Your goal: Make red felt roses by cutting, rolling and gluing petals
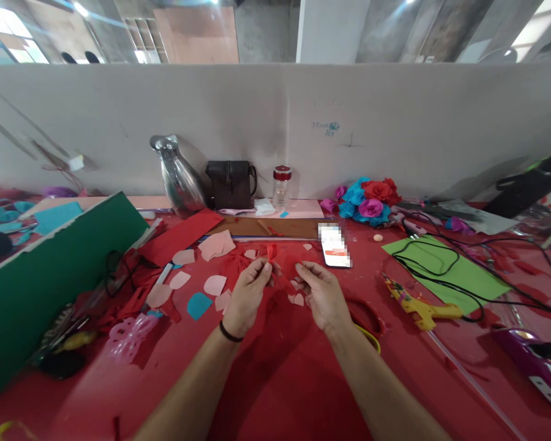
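Between the thumb and fingers of my left hand (250, 293) is a small rolled red paper flower bud (272, 251), its tip standing upright. My right hand (320, 293) pinches a red paper petal (292, 267), held beside the bud; against the red table its outline is hard to see. Small pale pink petals (298, 299) lie under the hands. Left of my left hand are more pink petals (215, 285), a blue petal (199, 305) and red paper pieces (239, 262). Scissors with a yellow and red handle (371, 337) lie partly hidden by my right forearm.
A yellow glue gun (422, 309) with its cord rests at right, by green paper (459, 269) and a purple power strip (539, 361). A phone (335, 246), paper flowers (370, 199), jar (281, 187), bag (231, 185) and metal jug (181, 177) stand behind. A green board (64, 282) is left.
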A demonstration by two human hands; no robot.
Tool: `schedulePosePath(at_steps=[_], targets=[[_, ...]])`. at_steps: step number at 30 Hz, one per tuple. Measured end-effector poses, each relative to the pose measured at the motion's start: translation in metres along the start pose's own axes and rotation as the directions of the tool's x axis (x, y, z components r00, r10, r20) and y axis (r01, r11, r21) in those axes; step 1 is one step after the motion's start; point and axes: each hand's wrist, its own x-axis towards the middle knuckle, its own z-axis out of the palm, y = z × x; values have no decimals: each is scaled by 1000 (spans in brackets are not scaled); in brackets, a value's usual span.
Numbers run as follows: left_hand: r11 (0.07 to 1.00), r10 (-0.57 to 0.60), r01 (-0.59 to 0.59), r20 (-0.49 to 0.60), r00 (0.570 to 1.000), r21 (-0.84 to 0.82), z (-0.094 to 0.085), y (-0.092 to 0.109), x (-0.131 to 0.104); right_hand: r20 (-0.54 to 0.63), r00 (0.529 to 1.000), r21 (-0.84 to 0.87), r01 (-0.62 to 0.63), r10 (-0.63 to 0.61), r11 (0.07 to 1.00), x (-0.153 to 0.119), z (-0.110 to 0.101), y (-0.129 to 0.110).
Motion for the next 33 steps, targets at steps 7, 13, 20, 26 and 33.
schedulePosePath(at_steps=[7,13,20,26,33], targets=[[997,-22,23,9,1000,-73,-1,-1,0,-52,998,24,22,-21,999,0,1,-2],[998,-34,34,2,999,-50,3,-2,-3,-74,997,72,-12,18,997,-2,3,-5],[997,12,-15,33,999,79,1,-8,0,-61,997,94,-45,51,995,-3,3,-8],[969,79,-84,30,996,231,-3,-10,3,-76,993,81,-85,91,993,-5,4,-11],[963,92,-92,10,996,254,-3,-9,2,-48,998,134,-30,37,990,-1,2,-8]])
